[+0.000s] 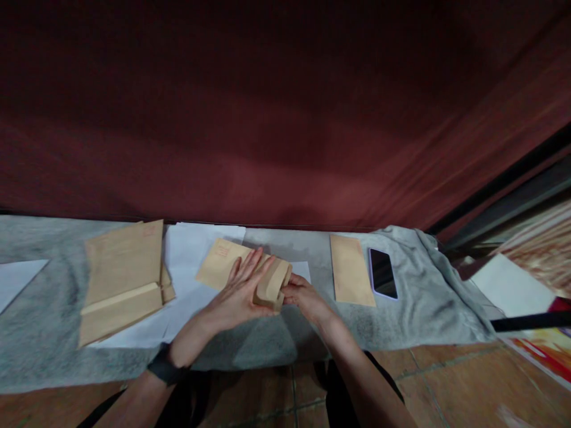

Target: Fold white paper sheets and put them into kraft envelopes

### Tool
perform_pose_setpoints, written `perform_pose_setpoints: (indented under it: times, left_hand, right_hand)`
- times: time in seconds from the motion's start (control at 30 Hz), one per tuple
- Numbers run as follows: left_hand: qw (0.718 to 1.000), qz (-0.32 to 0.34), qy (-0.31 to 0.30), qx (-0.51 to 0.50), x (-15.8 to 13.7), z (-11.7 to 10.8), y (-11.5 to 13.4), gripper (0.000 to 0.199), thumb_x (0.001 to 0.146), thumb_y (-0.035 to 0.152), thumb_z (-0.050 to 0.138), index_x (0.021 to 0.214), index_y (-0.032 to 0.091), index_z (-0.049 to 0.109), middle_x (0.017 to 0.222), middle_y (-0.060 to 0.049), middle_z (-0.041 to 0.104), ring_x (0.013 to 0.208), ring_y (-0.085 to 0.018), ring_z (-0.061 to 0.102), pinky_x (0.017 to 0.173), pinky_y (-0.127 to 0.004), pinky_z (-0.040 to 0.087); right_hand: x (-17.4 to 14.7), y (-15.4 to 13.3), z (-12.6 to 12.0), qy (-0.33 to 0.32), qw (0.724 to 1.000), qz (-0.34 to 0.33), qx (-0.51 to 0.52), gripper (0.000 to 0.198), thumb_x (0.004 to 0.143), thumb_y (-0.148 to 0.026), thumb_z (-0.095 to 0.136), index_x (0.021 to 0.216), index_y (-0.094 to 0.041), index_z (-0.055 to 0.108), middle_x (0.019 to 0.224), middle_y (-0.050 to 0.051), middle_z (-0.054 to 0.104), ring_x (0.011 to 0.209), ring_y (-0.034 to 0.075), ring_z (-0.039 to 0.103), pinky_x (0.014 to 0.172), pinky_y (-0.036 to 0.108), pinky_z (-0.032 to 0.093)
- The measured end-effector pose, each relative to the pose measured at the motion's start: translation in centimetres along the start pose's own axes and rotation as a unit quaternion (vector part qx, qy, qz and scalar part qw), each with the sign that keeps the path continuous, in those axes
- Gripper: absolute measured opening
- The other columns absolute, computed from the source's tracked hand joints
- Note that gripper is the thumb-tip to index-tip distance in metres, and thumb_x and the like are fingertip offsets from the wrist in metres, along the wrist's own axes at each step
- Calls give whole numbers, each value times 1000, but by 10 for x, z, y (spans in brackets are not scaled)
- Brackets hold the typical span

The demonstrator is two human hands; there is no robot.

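A small brown paper envelope (271,284) with faint red print at its far left corner is between my hands, its right end bent and bulging. My left hand (238,297), a dark band on its wrist, lies across the envelope with fingers stretched over the top and the thumb at the near edge. At the right end, my right hand (303,295) has its fingers closed on the edge of the envelope; part of those fingers is hidden by the paper. White paper (303,270) shows beneath and behind the right end.
Larger brown envelopes (122,261) lie left on white sheets (185,249). Another small brown envelope (351,270) and a phone (382,273) rest to the right. Grey cloth (428,297) covers the narrow surface, backed by a dark red hanging (276,148). Another white sheet (20,278) is far left.
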State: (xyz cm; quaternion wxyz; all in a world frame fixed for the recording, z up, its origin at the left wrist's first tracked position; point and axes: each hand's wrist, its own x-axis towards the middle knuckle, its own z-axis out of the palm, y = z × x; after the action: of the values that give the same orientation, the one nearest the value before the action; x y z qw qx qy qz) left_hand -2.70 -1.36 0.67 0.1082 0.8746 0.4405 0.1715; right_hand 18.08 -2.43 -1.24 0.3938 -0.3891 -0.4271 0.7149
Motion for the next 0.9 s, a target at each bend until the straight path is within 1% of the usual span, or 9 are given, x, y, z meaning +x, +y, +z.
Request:
perform_pose_setpoints:
  times: [0.07, 0.17, 0.33, 0.4, 0.47, 0.53, 0.63, 0.73, 0.9]
  left_hand:
    - [998, -5, -55, 6, 0, -3, -15, 125, 69, 61, 81, 165, 25, 9, 173, -19, 4, 158, -42, 8, 124, -67, 8]
    - [994, -1, -110, 9, -2, -4, -26, 131, 64, 63, 84, 165, 27, 7, 173, -18, 5, 158, -41, 3, 124, -66, 1]
    - [993, -1, -121, -6, -2, 1, -23, 134, 60, 57, 88, 165, 30, 7, 171, -15, 21, 159, -39, 8, 126, -62, -1]
    - [992, -6, -125, -22, 0, 2, -22, 137, 60, 57, 88, 165, 30, 3, 171, -16, 19, 159, -38, 10, 126, -61, 1]
    - [991, -7, -130, -30, 4, 4, -20, 138, 60, 58, 87, 165, 28, 2, 172, -18, 14, 159, -38, 10, 126, -62, 3]
    - [991, 5, -127, -28, 7, 6, -19, 134, 63, 58, 85, 165, 27, 4, 172, -19, 13, 158, -39, 10, 125, -63, 4]
    - [994, 30, -108, -14, 10, 9, -16, 127, 68, 57, 81, 164, 26, 5, 168, -20, 25, 157, -37, 18, 125, -64, 5]
    - [997, 45, -63, 16, 10, 9, -13, 120, 71, 53, 79, 164, 25, 9, 164, -19, 33, 155, -37, 25, 125, -63, 7]
    - [994, 71, -10, 80, 8, 2, -9, 107, 75, 48, 75, 163, 26, 19, 160, -17, 38, 152, -38, 28, 125, -65, 5]
  right_hand:
    - [-1, -2, -8, -17, 1000, 17, -14, 33, 66, -32, 74, 98, -23, 74, 90, 0, 75, 78, 18, 66, 70, 28, 52]
    - [-3, -5, -16, -38, 998, 25, -42, 32, 67, -34, 75, 98, -23, 75, 90, 0, 75, 75, 16, 63, 69, 27, 49]
    - [-5, -11, -22, -16, 998, 3, -56, 29, 67, -29, 71, 96, -23, 74, 83, -3, 73, 73, 14, 59, 69, 24, 45]
    - [-7, -14, -25, -15, 998, 3, -58, 28, 66, -27, 69, 93, -23, 74, 80, -4, 71, 72, 14, 58, 69, 24, 44]
    - [-8, -15, -27, -22, 998, 2, -63, 26, 66, -26, 68, 91, -22, 73, 77, -4, 70, 70, 13, 56, 68, 23, 43]
    - [-9, -16, -30, -20, 998, 0, -67, 24, 67, -26, 68, 90, -22, 73, 76, -4, 69, 69, 13, 55, 67, 23, 41]
    - [-9, -17, -32, -5, 998, 0, -70, 21, 69, -28, 69, 88, -21, 74, 76, -4, 70, 69, 13, 56, 69, 24, 41]
    - [-9, -19, -32, 7, 997, -2, -80, 22, 69, -29, 70, 88, -21, 74, 78, -3, 72, 71, 14, 59, 70, 25, 43]
    - [-8, -20, -32, 26, 995, -12, -98, 27, 71, -40, 75, 91, -22, 74, 78, -3, 73, 71, 16, 61, 66, 25, 44]
